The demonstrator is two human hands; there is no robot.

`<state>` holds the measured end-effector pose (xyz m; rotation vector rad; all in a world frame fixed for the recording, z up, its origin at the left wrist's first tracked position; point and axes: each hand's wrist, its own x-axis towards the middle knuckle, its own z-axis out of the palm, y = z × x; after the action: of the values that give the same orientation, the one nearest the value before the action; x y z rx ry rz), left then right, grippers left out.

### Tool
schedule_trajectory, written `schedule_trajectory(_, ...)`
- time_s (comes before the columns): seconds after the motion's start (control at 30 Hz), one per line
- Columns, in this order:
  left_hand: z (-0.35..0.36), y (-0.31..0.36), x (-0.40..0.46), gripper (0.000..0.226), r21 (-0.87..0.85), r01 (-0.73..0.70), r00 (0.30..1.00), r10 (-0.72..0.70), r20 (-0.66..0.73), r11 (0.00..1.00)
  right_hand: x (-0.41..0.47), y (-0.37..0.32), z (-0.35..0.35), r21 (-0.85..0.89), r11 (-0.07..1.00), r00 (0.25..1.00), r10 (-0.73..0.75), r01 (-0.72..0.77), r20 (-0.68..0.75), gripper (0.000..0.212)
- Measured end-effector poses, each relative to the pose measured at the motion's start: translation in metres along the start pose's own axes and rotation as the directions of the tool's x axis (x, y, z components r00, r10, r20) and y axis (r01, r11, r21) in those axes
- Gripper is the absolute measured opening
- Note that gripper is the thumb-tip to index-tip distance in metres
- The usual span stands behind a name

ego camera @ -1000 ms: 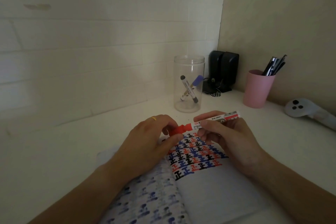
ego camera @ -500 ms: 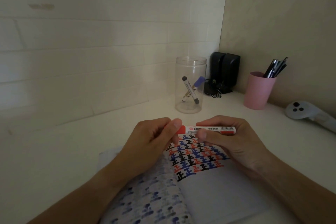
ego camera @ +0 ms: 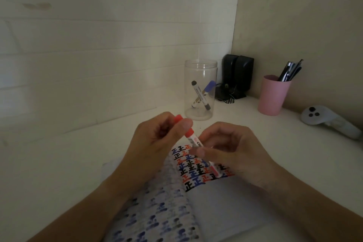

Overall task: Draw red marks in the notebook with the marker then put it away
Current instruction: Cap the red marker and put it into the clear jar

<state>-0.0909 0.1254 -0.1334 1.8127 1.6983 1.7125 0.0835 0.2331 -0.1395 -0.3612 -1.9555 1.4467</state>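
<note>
The red marker lies tilted between both hands above the open notebook. Its red cap end points up and left, and its tail hangs over the right page. My left hand pinches the cap end between thumb and fingers. My right hand grips the white barrel with thumb and fingertips. Rows of black, blue and red marks fill the top of the right page. The left page shows faint bleed-through marks. My thumb hides the joint between cap and barrel.
A clear jar behind my hands holds a black and a blue marker. To its right stand black speakers, a pink cup of pens and a white controller. Walls close the back and right of the white desk.
The marker was level between my hands with the cap pushed on; now it is tilted, cap end raised to the left and tail lowered over the page.
</note>
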Motion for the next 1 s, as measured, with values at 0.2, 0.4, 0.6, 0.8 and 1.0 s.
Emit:
schedule_trajectory(0.2,-0.011,-0.022,0.001,0.040,0.537,-0.128,0.986,0.046,0.163,0.834,0.007,0.013,-0.013,0.177,0.968,0.981,0.188,-0.176,-0.052,0.062)
schedule_trajectory(0.4,-0.017,-0.043,0.005,0.048,0.688,-0.061,0.987,-0.058,0.148,0.723,0.011,0.015,-0.014,0.145,0.950,0.954,0.291,-0.278,-0.077,0.059)
schedule_trajectory(0.6,-0.017,-0.045,0.005,0.047,0.707,-0.061,0.995,-0.011,0.097,0.705,0.027,-0.007,-0.007,0.034,0.979,0.955,0.202,-0.199,-0.217,0.060)
schedule_trajectory(0.8,-0.020,-0.046,0.004,0.047,0.709,-0.051,0.998,0.018,0.054,0.703,0.096,-0.065,-0.010,-0.213,0.965,0.809,-0.244,0.149,-0.535,0.051)
schedule_trajectory(1.0,-0.019,-0.049,0.004,0.046,0.706,-0.070,0.998,0.049,0.050,0.705,0.146,-0.080,-0.017,-0.516,0.850,0.697,-0.436,0.110,-0.569,0.040)
